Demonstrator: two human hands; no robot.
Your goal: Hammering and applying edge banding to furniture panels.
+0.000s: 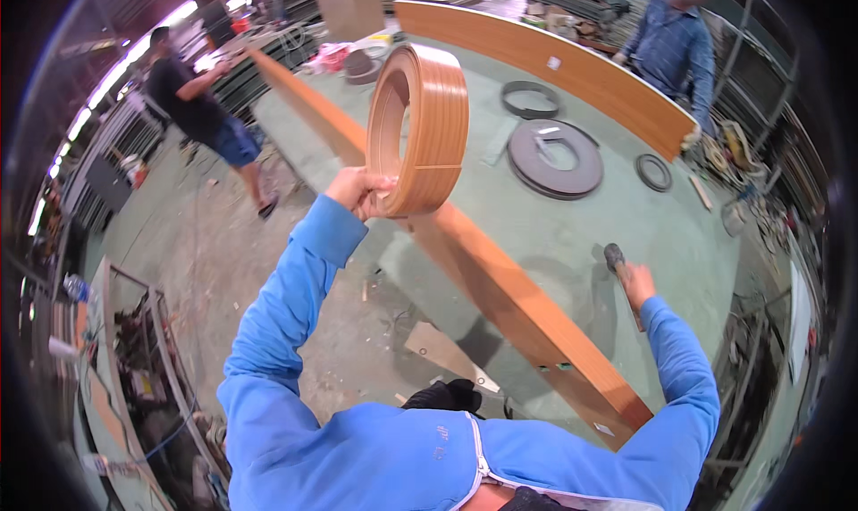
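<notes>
My left hand (359, 192) grips the lower side of a roll of wood-grain edge banding (437, 122), held up above the table. The strip is wound into a thick ring, and my fingers close round its rim. Beneath it a long orange-brown wooden board (514, 283) runs diagonally from the far left to close by my right side, standing on its long edge. Over the green table, my right hand (637, 285) is closed round the handle of a mallet-like tool with a dark, rounded head (613, 255). Part of the handle shows below my fist.
Dark coiled strips (556, 182) lie on the green table (572, 225), with a smaller ring (653, 172) to their right. A person in blue (672, 46) stands behind another long board (554, 62). At the far left, a person in black (192, 96) is at the first board's end.
</notes>
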